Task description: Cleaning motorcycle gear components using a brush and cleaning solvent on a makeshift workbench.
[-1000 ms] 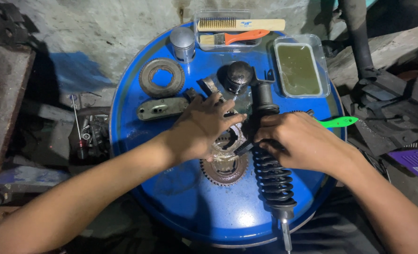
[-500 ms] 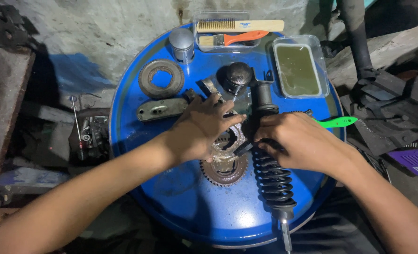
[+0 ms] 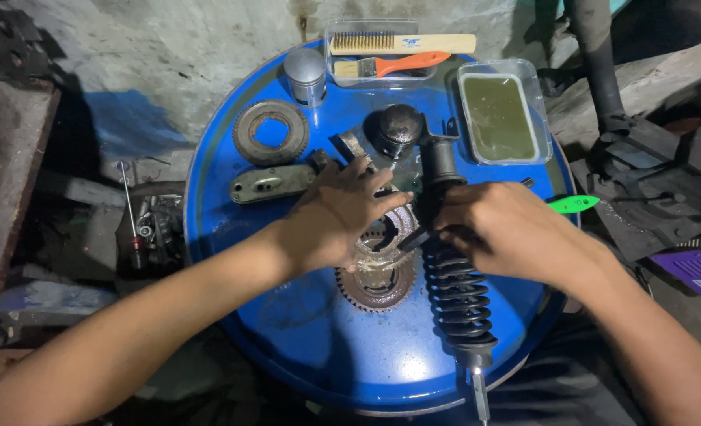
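Clearly heavy, greasy steel: my left hand (image 3: 343,217) presses the gear stack (image 3: 378,264) at mid-frame, my right hand (image 3: 508,233) pinching a dark tool (image 3: 415,239); grip its toothed rim.

You get dim light from above: a white glare spot sits on the blue drum top (image 3: 287,331) at six o'clock, while the corners sink into deep, murky shadow; focus stays sharp centrally.

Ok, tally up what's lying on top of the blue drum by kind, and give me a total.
Brushes: 2, a wire brush and an orange-handled paintbrush
Clear trays: 2, one under the brushes, one holding greenish liquid
Toothed gears: 2, a ring gear and a rusty sprocket
Coil shock absorber: 1
Piston: 1
Metal cover plate: 1
Dark round part: 1
Total: 10
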